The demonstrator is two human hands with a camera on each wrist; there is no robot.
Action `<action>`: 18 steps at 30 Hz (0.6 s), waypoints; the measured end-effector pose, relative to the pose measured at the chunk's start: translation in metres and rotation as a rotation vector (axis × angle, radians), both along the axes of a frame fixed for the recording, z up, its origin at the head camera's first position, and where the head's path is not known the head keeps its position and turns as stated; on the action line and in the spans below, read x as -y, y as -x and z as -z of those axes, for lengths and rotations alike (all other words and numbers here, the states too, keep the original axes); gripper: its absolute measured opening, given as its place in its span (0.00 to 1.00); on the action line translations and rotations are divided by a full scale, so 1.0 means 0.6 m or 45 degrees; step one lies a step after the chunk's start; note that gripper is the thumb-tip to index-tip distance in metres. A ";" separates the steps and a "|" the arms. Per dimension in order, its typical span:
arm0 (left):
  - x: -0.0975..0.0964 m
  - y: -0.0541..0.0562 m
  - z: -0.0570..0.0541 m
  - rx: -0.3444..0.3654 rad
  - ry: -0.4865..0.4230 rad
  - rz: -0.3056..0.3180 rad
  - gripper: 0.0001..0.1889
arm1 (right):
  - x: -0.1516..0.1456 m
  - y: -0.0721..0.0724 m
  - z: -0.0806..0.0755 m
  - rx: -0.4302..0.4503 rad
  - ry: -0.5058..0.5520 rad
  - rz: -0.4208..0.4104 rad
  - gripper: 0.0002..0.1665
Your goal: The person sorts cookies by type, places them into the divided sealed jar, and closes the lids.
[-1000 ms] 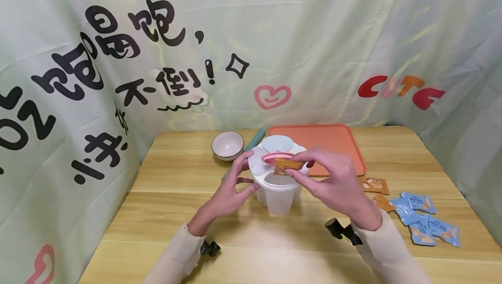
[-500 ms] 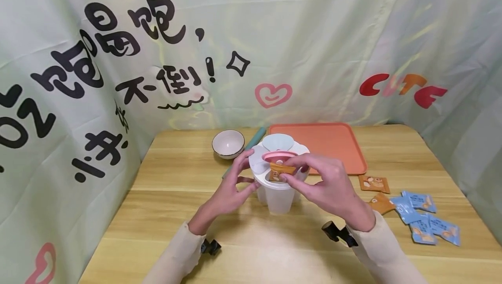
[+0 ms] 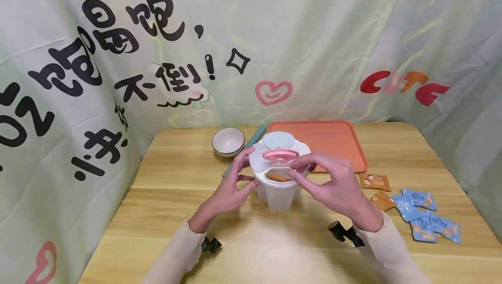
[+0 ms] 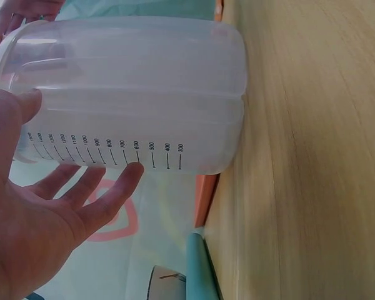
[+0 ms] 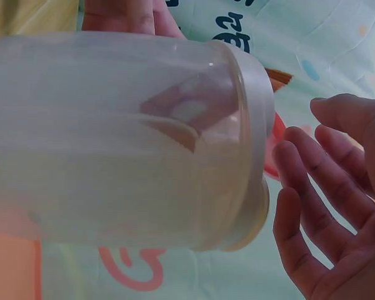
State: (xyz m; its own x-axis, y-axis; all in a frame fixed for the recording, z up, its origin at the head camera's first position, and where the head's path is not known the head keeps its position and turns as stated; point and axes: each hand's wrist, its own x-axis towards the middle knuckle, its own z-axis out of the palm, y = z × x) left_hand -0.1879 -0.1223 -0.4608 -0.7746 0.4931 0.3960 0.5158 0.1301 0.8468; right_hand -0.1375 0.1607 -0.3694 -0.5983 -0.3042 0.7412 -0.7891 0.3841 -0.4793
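In the head view a translucent plastic storage container [image 3: 279, 200] with a white lobed lid stands upright on the wooden table. My left hand [image 3: 231, 190] steadies its left side, thumb near the rim and fingers spread along the wall, which bears a printed scale in the left wrist view. One lid section is raised, its pink-rimmed flap [image 3: 280, 155] standing up. An orange snack packet [image 3: 278, 177] sits in that opening; the right wrist view shows most of the packet [image 5: 190, 103] through the wall. My right hand [image 3: 335, 181] hovers just right of the opening, fingers parted and holding nothing.
Two more orange packets [image 3: 374, 182] and several blue packets [image 3: 419, 201] lie to the right. Behind the container are an orange tray [image 3: 325, 140], a white dark-rimmed bowl [image 3: 228, 142] and a teal stick-shaped thing [image 3: 256, 136]. A printed curtain [image 3: 313, 49] hangs along the back.
My right hand has lowered the orange packet into the raised section's opening and let go of it. My left hand has stayed on the container.
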 end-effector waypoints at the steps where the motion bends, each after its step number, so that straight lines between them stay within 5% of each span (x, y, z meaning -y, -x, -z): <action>1: 0.000 0.000 0.000 -0.001 0.003 -0.003 0.46 | -0.002 0.000 0.000 -0.006 0.004 0.009 0.19; 18: 0.000 0.001 0.001 0.012 0.004 -0.005 0.45 | -0.049 0.000 0.014 -0.048 0.030 0.112 0.19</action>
